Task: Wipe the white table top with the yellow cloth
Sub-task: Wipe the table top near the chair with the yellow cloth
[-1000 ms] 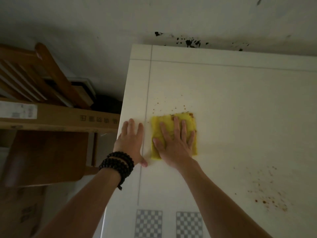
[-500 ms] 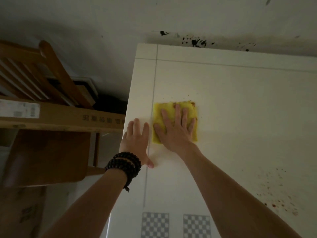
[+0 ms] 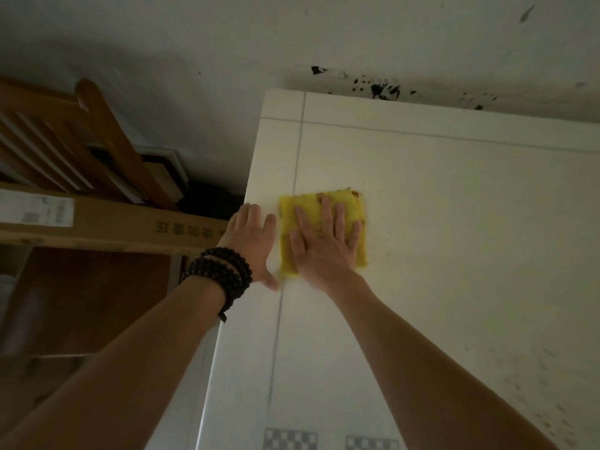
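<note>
Counter: white flat counter (image 3: pixel 454 222) with thin grey lines near its edges, faint brown specks at lower right.
Cloth: square yellow cloth (image 3: pixel 293 216) lying flat near the counter's left edge, brown crumbs on its far edge.
Right hand (image 3: pixel 324 245): flat, fingers spread, pressing on the cloth.
Left hand (image 3: pixel 251 235): flat on the counter edge, just beside the cloth, holding nothing.
Bracelet: dark beaded bracelet (image 3: pixel 224 271) on the left wrist.
</note>
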